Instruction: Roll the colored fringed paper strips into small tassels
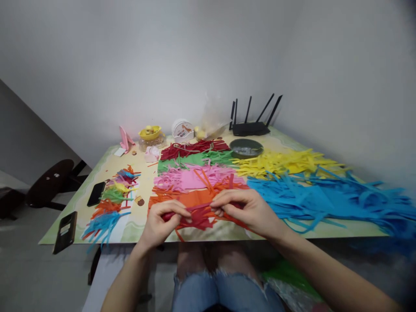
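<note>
Between my hands a narrow red strip [200, 207] is stretched over the near edge of the table. My left hand [164, 221] pinches its left end, where more red material shows at the fingers. On the right end, my right hand [245, 210] closes with thumb and forefinger. A bunch of red fringe [199, 220] hangs just below the strip; how it joins the strip I cannot tell. Right behind lies a pile of orange fringed strips [191, 199], then pink fringe [190, 178], green fringe [195, 161] and dark red fringe [195, 148].
Blue fringe [312, 197] and yellow fringe [286, 162] cover the right side. At left are several small multicoloured tassels [110, 208] and two phones [95, 194]. Toward the wall stand a black router [250, 128], a dark bowl [246, 147] and a yellow fruit dish [150, 133].
</note>
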`<state>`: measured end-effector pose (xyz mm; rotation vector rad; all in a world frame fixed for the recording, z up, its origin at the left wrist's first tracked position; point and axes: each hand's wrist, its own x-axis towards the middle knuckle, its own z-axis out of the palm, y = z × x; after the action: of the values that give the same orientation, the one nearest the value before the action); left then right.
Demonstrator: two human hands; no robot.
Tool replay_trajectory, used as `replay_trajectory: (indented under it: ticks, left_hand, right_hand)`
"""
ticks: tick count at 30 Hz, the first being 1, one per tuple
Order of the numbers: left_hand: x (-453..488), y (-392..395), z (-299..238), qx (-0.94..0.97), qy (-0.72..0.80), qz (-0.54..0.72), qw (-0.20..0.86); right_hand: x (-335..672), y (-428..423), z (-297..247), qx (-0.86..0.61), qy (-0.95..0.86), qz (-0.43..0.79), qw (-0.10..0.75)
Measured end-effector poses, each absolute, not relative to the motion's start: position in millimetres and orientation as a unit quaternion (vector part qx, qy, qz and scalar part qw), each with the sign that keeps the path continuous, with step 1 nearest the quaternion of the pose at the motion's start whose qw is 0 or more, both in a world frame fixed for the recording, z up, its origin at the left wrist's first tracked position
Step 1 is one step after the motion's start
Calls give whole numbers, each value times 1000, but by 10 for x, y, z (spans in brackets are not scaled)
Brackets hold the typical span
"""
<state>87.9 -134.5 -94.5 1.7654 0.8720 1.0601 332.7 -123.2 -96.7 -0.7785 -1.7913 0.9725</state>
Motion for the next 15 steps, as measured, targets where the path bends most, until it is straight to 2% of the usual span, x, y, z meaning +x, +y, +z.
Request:
replay_trajectory:
  ticks: [3, 6, 10, 12, 15]
  left_hand:
    - [830, -1341, -778, 788, 371, 328, 365]
    - [890, -1314, -661, 807, 393, 299, 323]
    - [1041, -1270, -669, 812, 393, 233, 363]
    - [1073, -1253, -719, 820, 393, 227, 349]
    - [1053, -1222, -829, 873, 372, 251, 191]
  right_hand:
    - [3338, -1242, -936, -277, -809, 281, 436]
    - [3333, -1258, -893, -221, -855, 222, 413]
    - [3336, -1283, -877, -193, -874, 189, 404]
    - [3365, -1288, -899, -190, -882, 169, 396]
    - [3441, -1267, -926, -196, -894, 165, 367]
